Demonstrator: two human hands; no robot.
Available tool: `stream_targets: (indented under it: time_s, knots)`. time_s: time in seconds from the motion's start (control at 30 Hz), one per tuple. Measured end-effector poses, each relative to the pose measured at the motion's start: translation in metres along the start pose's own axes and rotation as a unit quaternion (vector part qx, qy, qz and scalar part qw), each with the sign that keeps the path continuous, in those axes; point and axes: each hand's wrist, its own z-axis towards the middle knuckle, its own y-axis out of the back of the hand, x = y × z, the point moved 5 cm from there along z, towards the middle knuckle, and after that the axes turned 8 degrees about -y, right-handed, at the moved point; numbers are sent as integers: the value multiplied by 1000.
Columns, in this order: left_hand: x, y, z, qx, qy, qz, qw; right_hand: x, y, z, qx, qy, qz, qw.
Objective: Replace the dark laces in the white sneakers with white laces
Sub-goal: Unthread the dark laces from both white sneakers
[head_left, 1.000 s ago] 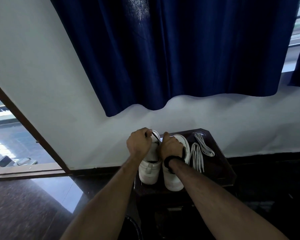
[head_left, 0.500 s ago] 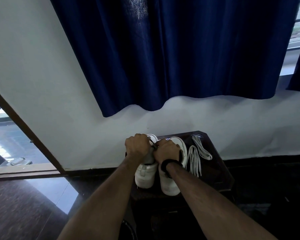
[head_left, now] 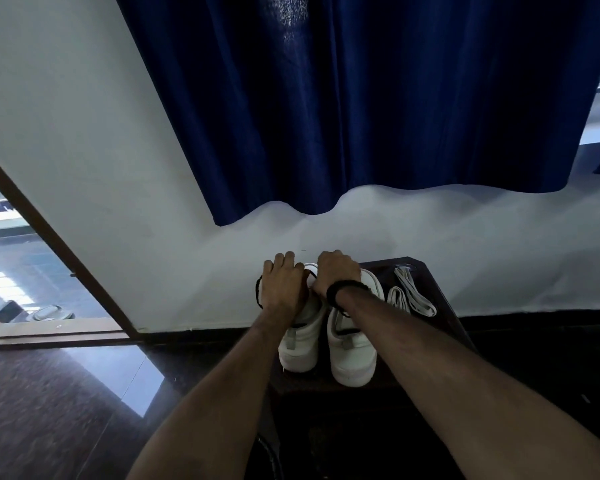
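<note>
White left sneaker point(head_left: 300, 337): both hands point(head_left: 284, 287) point(head_left: 336, 273) have moved toeward, gripping its dark lace point(head_left: 258, 292).

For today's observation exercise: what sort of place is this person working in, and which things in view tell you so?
Probably a room at home: a blue curtain hangs over a window, a doorway opens outside, and sneakers sit on a small dark table.

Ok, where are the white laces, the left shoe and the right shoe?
white laces point(head_left: 411, 295): head view, on the middle of the folded bundle.
left sneaker point(head_left: 300, 351): head view, on its white heel.
right sneaker point(head_left: 352, 358): head view, on its white heel.
</note>
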Motion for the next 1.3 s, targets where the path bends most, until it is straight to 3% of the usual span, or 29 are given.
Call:
stream_targets:
  time_s: [0.17, 0.3, 0.37, 0.63, 0.93, 1.3]
  knots:
    - [-5, -2, 0, -2, -49, -9, 999, -8, -12, -4, -4, -27, 20, 999]
    - [-20, -2, 3, 39, -131, -60, 989, -12, -13, -6, -8, -49, 45, 998]
    - [-21, -2, 3, 50, -133, -74, 987, -14, -14, -7, 0, -52, 41, 998]
    - [-12, -5, 3, 19, -65, -160, 985, -5, -17, -7, 1, -10, -7, 1000]
    - [-3, -4, 6, 39, 7, -229, 973, 3, -18, -4, -2, 34, -59, 998]
    - [-5, -3, 1, 11, 114, -269, 956, -4, -23, -4, -17, 1, 18, 1000]
